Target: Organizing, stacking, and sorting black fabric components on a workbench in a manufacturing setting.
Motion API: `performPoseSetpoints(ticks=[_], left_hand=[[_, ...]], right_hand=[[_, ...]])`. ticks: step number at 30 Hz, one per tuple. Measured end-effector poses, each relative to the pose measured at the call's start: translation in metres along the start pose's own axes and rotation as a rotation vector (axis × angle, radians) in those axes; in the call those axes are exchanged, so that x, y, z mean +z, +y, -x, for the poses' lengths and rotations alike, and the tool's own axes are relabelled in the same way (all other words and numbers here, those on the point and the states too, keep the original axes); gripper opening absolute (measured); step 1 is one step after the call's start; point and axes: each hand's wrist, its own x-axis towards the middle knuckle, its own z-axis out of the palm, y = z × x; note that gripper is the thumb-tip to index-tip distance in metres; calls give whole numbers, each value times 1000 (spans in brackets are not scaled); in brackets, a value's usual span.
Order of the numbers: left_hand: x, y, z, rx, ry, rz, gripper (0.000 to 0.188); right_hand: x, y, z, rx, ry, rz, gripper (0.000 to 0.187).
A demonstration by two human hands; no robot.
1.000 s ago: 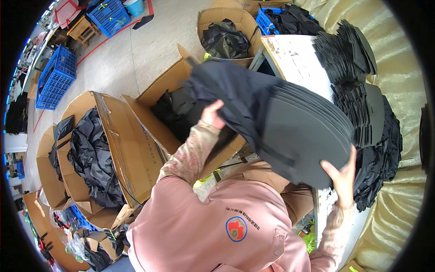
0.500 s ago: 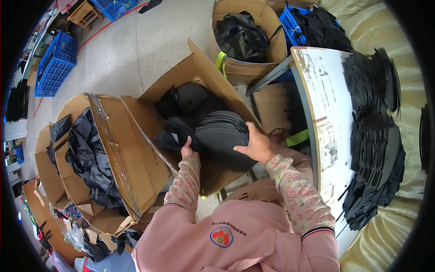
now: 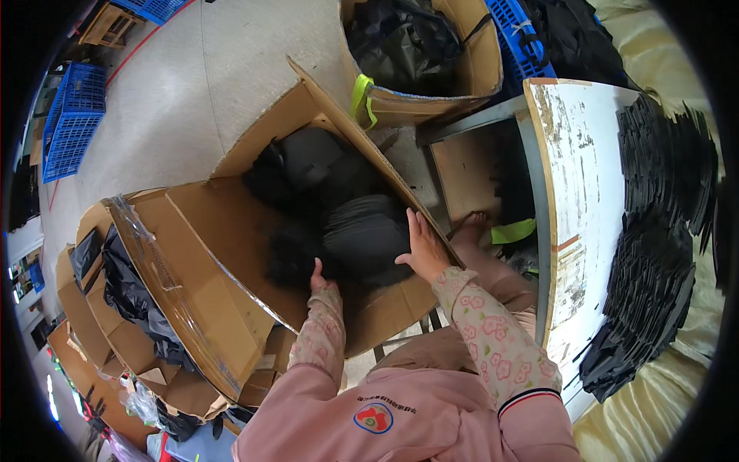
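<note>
A stack of thin black pieces with rounded edges [image 3: 366, 235] lies in an open cardboard box [image 3: 385, 316] in front of me. More black pieces [image 3: 312, 158] and dark, crumpled material fill the box's far part. My right hand [image 3: 425, 248] is open at the stack's right side, its fingers spread along the box wall and holding nothing. At the near left of the stack is my left hand [image 3: 322, 279], its thumb stretched up beside dark material. Its other fingers are mostly hidden in shadow, and I see nothing gripped in it.
On the right, a worn white table [image 3: 577, 223] bears tall piles of black pieces [image 3: 650, 269]. Another carton [image 3: 419, 108] with black plastic stands beyond, beside a blue crate [image 3: 517, 38]. More cartons [image 3: 177, 285] crowd the left. Blue baskets [image 3: 73, 123] stand farther off.
The stack now sits lower in the box. My right hand has let go of it, its fingers spreading out. The whole view has shifted slightly.
</note>
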Motion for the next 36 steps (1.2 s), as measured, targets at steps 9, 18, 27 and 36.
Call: performPoseSetpoints(ticks=[9, 18, 27, 36], left_hand=[[-191, 7, -94, -348, 280, -610, 46], [-32, 24, -24, -176, 143, -947, 47], [125, 26, -3, 21, -413, -1021, 21], [269, -162, 289, 39, -1288, -1678, 20]], right_hand=[[4, -25, 23, 21, -387, -128, 66], [-82, -27, 119, -52, -280, -388, 37], [-161, 65, 320, 49, 419, -712, 23], [-139, 299, 510, 1010, 1485, -362, 25]])
